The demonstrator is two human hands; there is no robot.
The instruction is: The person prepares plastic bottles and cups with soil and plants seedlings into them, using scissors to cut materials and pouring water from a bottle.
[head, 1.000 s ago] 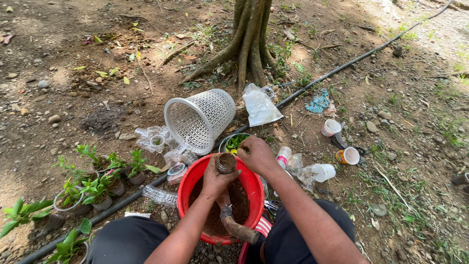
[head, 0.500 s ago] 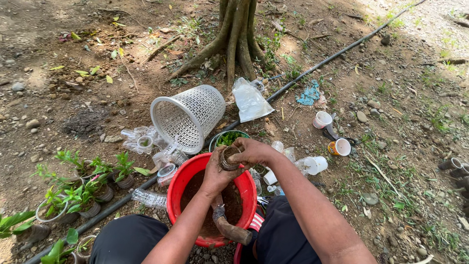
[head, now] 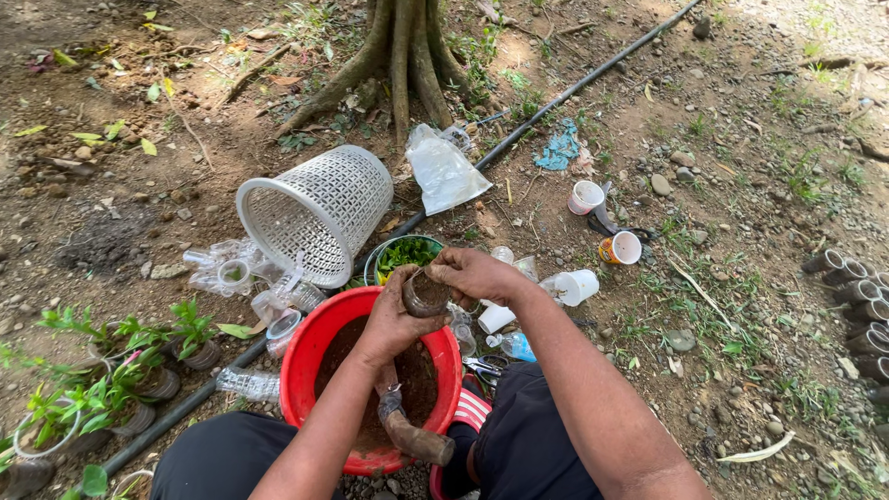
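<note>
Small cup of soil (head: pixel 426 294): clear plastic, round, filled with dark earth near to the rim; held above the far rim of the red basin (head: pixel 301 366), just in front of the bowl of green leaves (head: pixel 405 253)

Left hand (head: pixel 394 324): wrapped round the near side of the cup, fingers closed on its wall, soiled

Right hand (head: pixel 474 274): curled over the cup's far edge and top, fingertips pressing on the soil surface; closed on the cup as well

Change against a second ago: right hand then lay further off toward the bowl, cup held by the left alone over the basin; both hands now joined on the cup, cup lifted slightly toward the far rim. Judged as soil being firmed in the cup rather than scooped

Red basin: holds loose brown soil, between the knees; a soil-caked trowel-like tool (head: pixel 407 431) lies in it, handle toward the near rim, untouched

White mesh basket (head: pixel 315 213): tipped on its side, mouth to the left, just beyond the basin

Empty clear cups (head: pixel 227 270): scattered beside the basket mouth

Potted seedlings (head: pixel 102 370): cluster at left, well apart from the hands

Black hose (head: pixel 556 97): runs diagonally past the tree roots (head: pixel 398 56)

Paper cups (head: pixel 602 222): on the ground to the right
</note>
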